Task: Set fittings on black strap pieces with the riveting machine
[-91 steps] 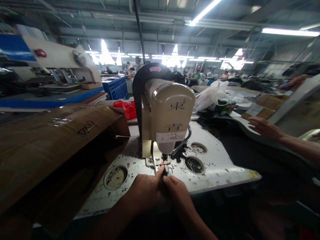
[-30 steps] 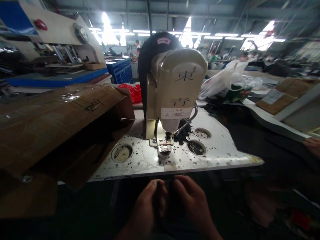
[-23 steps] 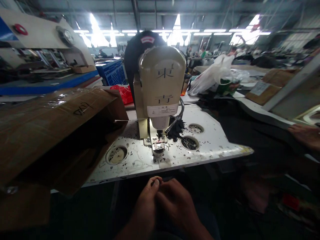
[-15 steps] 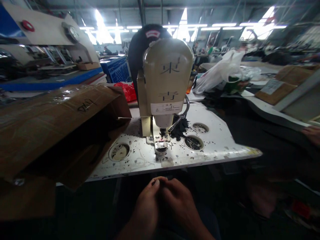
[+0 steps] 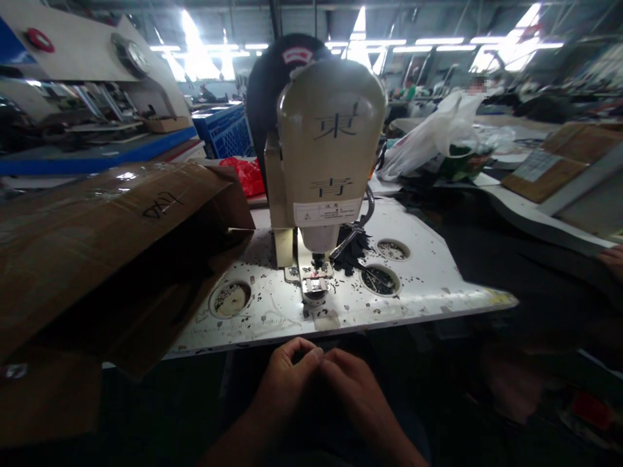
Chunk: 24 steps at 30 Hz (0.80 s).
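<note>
My left hand (image 5: 291,373) and my right hand (image 5: 351,379) meet fingertip to fingertip over my lap, just below the front edge of a white machine table (image 5: 287,314). Both are closed in a pinch. Whatever lies between the fingers is too small or dark to make out. Straight ahead stands a beige press machine (image 5: 331,143), with a red light spot on the small metal plate (image 5: 316,284) under its head. A pile of black fabric pieces (image 5: 353,250) lies beside the machine's foot, on the right.
An open cardboard box (image 5: 121,214) lies on the table's left. Round recessed cups (image 5: 230,299) hold small dark bits. A white plastic bag (image 5: 433,139) and a carton (image 5: 555,165) sit back right. A person's hand (image 5: 614,259) shows at the right edge.
My two hands stay together and have shifted slightly, the left fingers now more arched. The view has tilted and moved a little closer to the machine.
</note>
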Motion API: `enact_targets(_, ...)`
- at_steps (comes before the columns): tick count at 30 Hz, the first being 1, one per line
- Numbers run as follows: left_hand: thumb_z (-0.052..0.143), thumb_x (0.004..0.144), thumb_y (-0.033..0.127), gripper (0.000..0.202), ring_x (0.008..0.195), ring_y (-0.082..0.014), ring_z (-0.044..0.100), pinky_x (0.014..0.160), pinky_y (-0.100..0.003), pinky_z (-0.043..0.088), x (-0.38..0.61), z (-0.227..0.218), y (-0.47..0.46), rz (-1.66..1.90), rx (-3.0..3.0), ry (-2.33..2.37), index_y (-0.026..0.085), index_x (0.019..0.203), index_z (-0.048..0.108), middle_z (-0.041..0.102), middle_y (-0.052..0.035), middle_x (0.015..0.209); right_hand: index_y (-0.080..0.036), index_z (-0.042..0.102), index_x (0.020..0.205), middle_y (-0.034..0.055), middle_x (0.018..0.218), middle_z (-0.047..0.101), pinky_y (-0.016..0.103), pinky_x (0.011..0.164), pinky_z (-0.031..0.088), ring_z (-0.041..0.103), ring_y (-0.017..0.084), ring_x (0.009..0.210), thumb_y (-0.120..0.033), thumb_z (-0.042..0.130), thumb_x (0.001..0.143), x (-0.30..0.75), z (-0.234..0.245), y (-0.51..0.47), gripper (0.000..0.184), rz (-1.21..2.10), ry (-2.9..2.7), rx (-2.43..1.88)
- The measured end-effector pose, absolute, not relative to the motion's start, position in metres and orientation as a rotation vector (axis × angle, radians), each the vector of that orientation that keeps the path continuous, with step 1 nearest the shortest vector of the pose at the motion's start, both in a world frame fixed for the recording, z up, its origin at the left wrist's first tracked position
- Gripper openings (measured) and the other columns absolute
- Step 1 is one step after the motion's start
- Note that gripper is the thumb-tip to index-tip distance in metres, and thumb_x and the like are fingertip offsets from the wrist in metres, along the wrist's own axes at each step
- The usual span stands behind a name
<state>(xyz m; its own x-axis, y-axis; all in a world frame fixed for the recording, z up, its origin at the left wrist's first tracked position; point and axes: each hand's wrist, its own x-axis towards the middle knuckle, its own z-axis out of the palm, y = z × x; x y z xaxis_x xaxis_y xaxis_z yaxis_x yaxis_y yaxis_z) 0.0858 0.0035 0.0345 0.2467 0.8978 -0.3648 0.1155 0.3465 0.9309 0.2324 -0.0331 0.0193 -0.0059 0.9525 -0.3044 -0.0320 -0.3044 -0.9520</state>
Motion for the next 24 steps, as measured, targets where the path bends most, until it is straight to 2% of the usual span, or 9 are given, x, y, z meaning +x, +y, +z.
enact_targets(2, 0.077, 0.078, 0.055, 0.044, 0.056, -0.0076, 0.041, 0.054, -0.019, 0.034, 0.089, 0.038, 0.008, 0.761, 1.086, 1.212, 0.015, 0.082, 0.062, 0.052, 0.0035, 0.061, -0.015, 0.062, 0.074, 0.0016, 0.071, 0.055, 0.027, 0.061, 0.037, 0.049, 0.016, 0.070, -0.051, 0.058, 0.087, 0.231, 0.022, -0.033, 0.039, 1.412, -1.059, -1.392)
enact_targets(5, 0.075, 0.080, 0.056, 0.042, 0.050, -0.0063, 0.034, 0.051, -0.019, 0.032, 0.094, 0.044, 0.018, 0.813, 1.043, 1.194, 0.017, 0.082, 0.059, 0.046, 0.0063, 0.056, -0.015, 0.063, 0.076, 0.0016, 0.074, 0.058, 0.026, 0.062, 0.038, 0.049, 0.016, 0.071, -0.054, 0.057, 0.091, 0.229, 0.025, -0.031, 0.043, 1.371, -1.083, -1.338)
enact_targets(7, 0.073, 0.083, 0.055, 0.040, 0.050, -0.0063, 0.035, 0.052, -0.020, 0.033, 0.095, 0.049, 0.026, 0.847, 1.103, 1.204, 0.016, 0.087, 0.062, 0.050, 0.0051, 0.060, -0.016, 0.062, 0.076, 0.0013, 0.074, 0.058, 0.026, 0.062, 0.038, 0.049, 0.016, 0.070, -0.055, 0.056, 0.093, 0.229, 0.027, -0.026, 0.043, 1.323, -1.083, -1.317)
enact_targets(9, 0.069, 0.087, 0.053, 0.038, 0.058, -0.0088, 0.045, 0.057, -0.021, 0.038, 0.094, 0.052, 0.034, 0.910, 1.223, 1.223, 0.016, 0.097, 0.067, 0.059, 0.0013, 0.071, -0.016, 0.062, 0.075, 0.0008, 0.071, 0.056, 0.027, 0.062, 0.037, 0.048, 0.016, 0.069, -0.055, 0.056, 0.092, 0.230, 0.031, -0.017, 0.043, 1.257, -1.069, -1.341)
enact_targets(11, 0.065, 0.091, 0.049, 0.036, 0.065, -0.0118, 0.052, 0.062, -0.022, 0.039, 0.091, 0.055, 0.041, 0.975, 1.419, 1.274, 0.018, 0.109, 0.070, 0.060, 0.0002, 0.076, -0.016, 0.061, 0.074, 0.0003, 0.069, 0.054, 0.027, 0.062, 0.037, 0.048, 0.016, 0.069, -0.054, 0.056, 0.092, 0.232, 0.034, -0.005, 0.043, 1.201, -1.046, -1.378)
enact_targets(15, 0.058, 0.095, 0.037, 0.038, 0.056, -0.0135, 0.049, 0.061, -0.026, 0.037, 0.082, 0.056, 0.052, 0.877, 1.990, 1.375, 0.023, 0.129, 0.070, 0.056, 0.0019, 0.063, -0.017, 0.060, 0.076, -0.0005, 0.068, 0.052, 0.027, 0.061, 0.038, 0.046, 0.016, 0.068, -0.057, 0.059, 0.089, 0.236, 0.036, 0.019, 0.042, 1.233, -0.945, -1.354)
enact_targets(18, 0.054, 0.095, 0.026, 0.048, 0.064, -0.0186, 0.062, 0.067, -0.030, 0.042, 0.078, 0.057, 0.062, 0.736, 2.353, 1.296, 0.021, 0.142, 0.063, 0.074, -0.0072, 0.081, -0.017, 0.058, 0.074, -0.0019, 0.066, 0.049, 0.027, 0.058, 0.037, 0.044, 0.015, 0.064, -0.058, 0.062, 0.086, 0.235, 0.032, 0.032, 0.043, 1.249, -0.892, -1.317)
enact_targets(20, 0.053, 0.093, 0.022, 0.055, 0.076, -0.0243, 0.070, 0.070, -0.032, 0.044, 0.079, 0.060, 0.069, 0.644, 2.476, 1.221, 0.020, 0.148, 0.057, 0.078, -0.0129, 0.097, -0.017, 0.056, 0.073, -0.0026, 0.064, 0.047, 0.026, 0.055, 0.035, 0.043, 0.014, 0.062, -0.058, 0.062, 0.086, 0.234, 0.028, 0.038, 0.043, 1.260, -0.870, -1.301)
enact_targets(24, 0.054, 0.089, 0.020, 0.062, 0.080, -0.0289, 0.073, 0.069, -0.034, 0.044, 0.084, 0.066, 0.080, 0.513, 2.552, 1.188, 0.021, 0.151, 0.053, 0.079, -0.0148, 0.097, -0.019, 0.051, 0.072, -0.0037, 0.062, 0.046, 0.026, 0.051, 0.033, 0.042, 0.013, 0.058, -0.058, 0.061, 0.085, 0.234, 0.020, 0.047, 0.043, 1.294, -0.829, -1.299)
